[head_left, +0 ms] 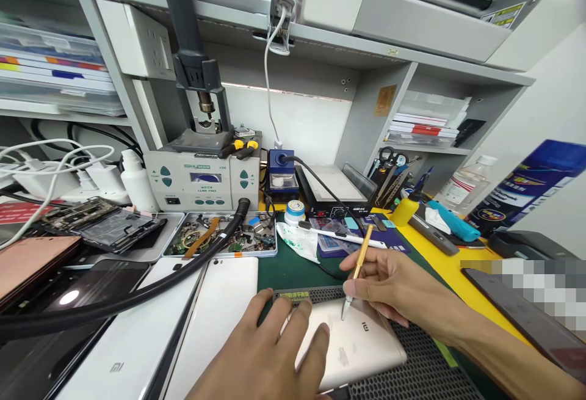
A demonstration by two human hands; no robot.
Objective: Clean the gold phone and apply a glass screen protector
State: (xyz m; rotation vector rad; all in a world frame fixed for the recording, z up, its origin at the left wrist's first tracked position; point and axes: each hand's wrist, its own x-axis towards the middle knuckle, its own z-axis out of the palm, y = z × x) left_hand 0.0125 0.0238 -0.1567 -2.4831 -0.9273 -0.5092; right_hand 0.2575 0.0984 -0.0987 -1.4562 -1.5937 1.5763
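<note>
A pale gold phone-like device (366, 357) with a "MI" logo lies back side up on a black honeycomb mat (425, 363). My left hand (270, 345) rests over its left end, fingers spread, the tips near the upper edge. What lies beneath that palm is hidden. Between the thumb and fingers of my right hand (384, 281) is a craft knife (364, 253) with a gold handle. Its silver tip points down at the device's back, left of the logo. Whether the tip touches the surface, I cannot tell.
White phones (220, 314) lie to the left, crossed by a thick black hose (151, 293) from the hot-air station (201, 177). A tray of circuit parts (229, 238) sits behind them. A white stylus-like tool (348, 236) and a yellow bottle (405, 209) are farther back.
</note>
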